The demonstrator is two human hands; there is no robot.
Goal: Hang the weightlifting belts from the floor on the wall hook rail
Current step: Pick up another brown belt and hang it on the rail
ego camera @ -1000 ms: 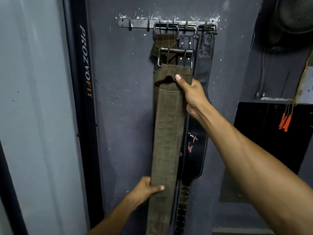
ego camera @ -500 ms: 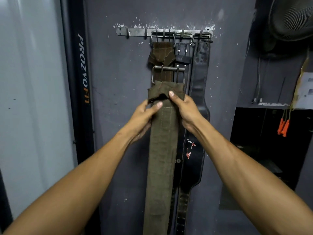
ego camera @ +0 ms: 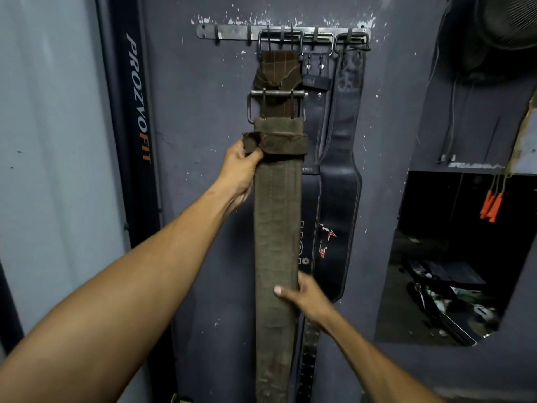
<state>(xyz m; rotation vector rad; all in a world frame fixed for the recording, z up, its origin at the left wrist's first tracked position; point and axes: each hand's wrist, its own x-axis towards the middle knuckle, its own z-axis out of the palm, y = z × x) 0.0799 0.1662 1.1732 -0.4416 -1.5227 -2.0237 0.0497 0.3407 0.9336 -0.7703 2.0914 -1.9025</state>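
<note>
An olive canvas weightlifting belt (ego camera: 274,228) hangs straight down the grey wall, its metal buckle (ego camera: 276,104) below a brown belt end that is hooked on the wall hook rail (ego camera: 232,32). My left hand (ego camera: 241,170) pinches the frayed keeper loop at the belt's upper left edge. My right hand (ego camera: 306,296) grips the belt's right edge lower down, thumb across the front. Two black leather belts (ego camera: 340,175) hang from the rail's right hooks, partly behind the olive one.
A black vertical frame post marked PROZVOFIT (ego camera: 136,112) stands left of the belts. A dark recess (ego camera: 453,257) with clutter opens at the right, orange handles (ego camera: 491,205) hanging beside it. A fan (ego camera: 505,21) is mounted at the top right.
My right hand slid from the belt's top fold down to its lower part. My left hand stayed near the top and now holds the keeper loop at the left edge.
</note>
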